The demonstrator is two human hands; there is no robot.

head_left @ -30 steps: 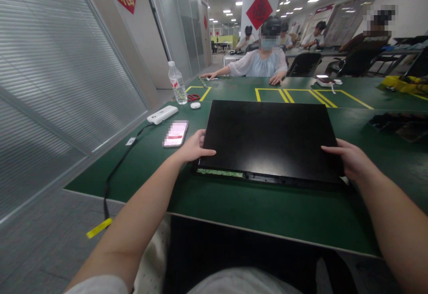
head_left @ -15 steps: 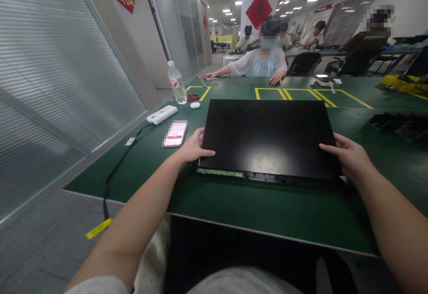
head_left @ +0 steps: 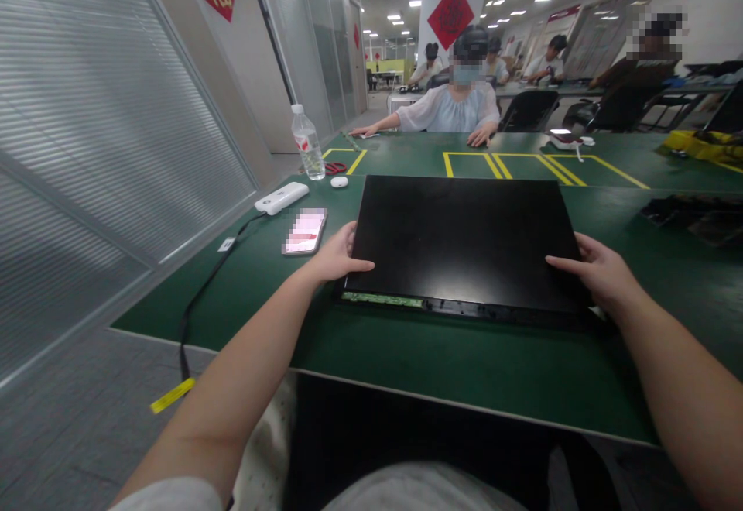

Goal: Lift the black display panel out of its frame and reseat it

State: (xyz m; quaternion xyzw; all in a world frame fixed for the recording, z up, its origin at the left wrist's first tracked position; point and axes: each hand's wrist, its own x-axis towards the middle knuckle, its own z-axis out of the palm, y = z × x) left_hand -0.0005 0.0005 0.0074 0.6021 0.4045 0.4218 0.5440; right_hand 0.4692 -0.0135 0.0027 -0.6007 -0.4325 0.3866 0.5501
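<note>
A black flat display panel [head_left: 464, 240] lies before me over the green table, its long side facing me. Along its near edge runs a dark strip with a green circuit board [head_left: 383, 300] showing at the left part. My left hand [head_left: 340, 255] grips the panel's left edge, thumb on the face and fingers around the side. At the right edge my right hand [head_left: 604, 271] holds it likewise, its thumb resting on the dark surface. The fingertips beneath the panel are hidden on both sides.
Left of the panel are a phone [head_left: 306, 231], a white power bank [head_left: 282, 198] with a black strap, a small white case [head_left: 339, 182], a water bottle [head_left: 308, 143] and red-handled scissors [head_left: 335, 168]. Dark crumpled material [head_left: 696, 215] lies right. A person [head_left: 458, 104] sits opposite.
The panel's far edge has dropped slightly, so it lies a little flatter. My right hand has shifted slightly left with its edge; my left hand stays nearly in place.
</note>
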